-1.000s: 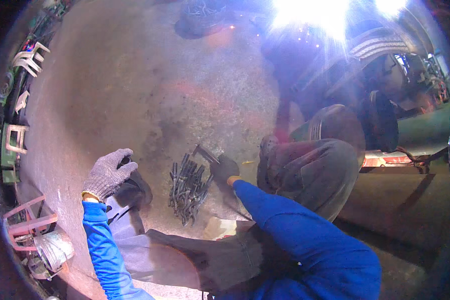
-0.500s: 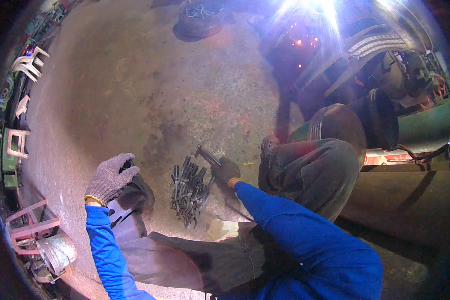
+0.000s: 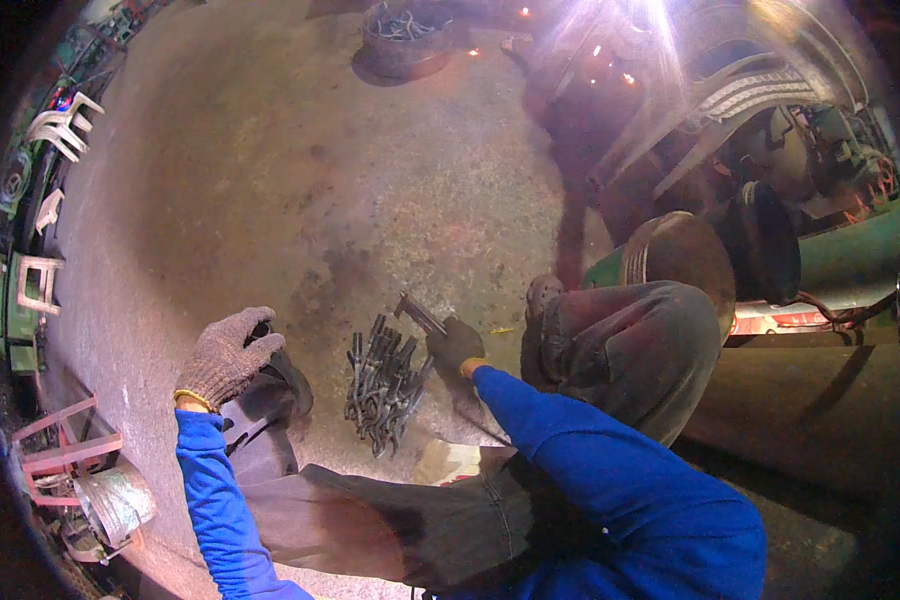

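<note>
**Gloved hands at a pile of bent metal rods**

At centre frame, the right hand [image 3: 454, 345] in a dark glove closes around one metal piece [image 3: 419, 314], lifted just above the pile of dark rods [image 3: 382, 388] on the concrete floor [image 3: 270, 180]. The left hand [image 3: 225, 355], in a grey knit glove, rests curled at lower left on what may be a shoe; whether it grips anything is unclear. A round tub [image 3: 402, 40] sits at the top.

Bare floor [image 3: 270, 180] lay open across the upper left and centre of the frame. At lower centre, a pile of metal rods [image 3: 382, 385] sat hemmed between a shoe [image 3: 270, 385] and a bent knee [image 3: 620, 340].
</note>
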`<state>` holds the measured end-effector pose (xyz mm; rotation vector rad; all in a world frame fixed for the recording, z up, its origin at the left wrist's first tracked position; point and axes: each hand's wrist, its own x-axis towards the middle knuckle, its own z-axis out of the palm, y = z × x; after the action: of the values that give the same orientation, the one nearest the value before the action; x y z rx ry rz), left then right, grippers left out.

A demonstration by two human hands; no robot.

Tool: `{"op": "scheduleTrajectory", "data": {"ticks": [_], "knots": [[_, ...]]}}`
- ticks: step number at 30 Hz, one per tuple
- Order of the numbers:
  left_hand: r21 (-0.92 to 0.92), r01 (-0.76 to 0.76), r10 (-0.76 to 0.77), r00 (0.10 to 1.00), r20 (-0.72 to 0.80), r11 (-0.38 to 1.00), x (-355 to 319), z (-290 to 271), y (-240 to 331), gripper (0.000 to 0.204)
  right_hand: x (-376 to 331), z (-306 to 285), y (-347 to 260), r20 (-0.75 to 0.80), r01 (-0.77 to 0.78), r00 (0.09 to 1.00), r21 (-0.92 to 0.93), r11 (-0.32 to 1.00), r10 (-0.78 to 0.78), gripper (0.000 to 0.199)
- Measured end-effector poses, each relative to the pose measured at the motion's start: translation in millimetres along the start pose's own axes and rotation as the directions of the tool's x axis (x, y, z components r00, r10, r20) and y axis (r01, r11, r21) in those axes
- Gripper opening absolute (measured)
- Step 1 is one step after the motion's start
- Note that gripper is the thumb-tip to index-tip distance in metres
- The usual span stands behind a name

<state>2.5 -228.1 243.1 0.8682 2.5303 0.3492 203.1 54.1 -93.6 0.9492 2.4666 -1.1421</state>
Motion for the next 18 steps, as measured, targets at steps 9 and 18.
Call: {"op": "scheduleTrajectory", "data": {"ticks": [9, 18], "knots": [[-0.061, 0.062, -0.060, 0.997, 0.039, 0.996, -2, -6, 14, 0.051, 1, 8, 4, -0.055, 0.008, 0.998, 0.044, 0.999, -0.006, 0.044], [-0.043, 0.013, -0.013, 1.000, -0.005, 0.999, -1, -1, 8, 0.050, 0, 2, 3, 0.001, -0.021, 1.000, 0.068, 0.997, 0.021, 0.047]]}}
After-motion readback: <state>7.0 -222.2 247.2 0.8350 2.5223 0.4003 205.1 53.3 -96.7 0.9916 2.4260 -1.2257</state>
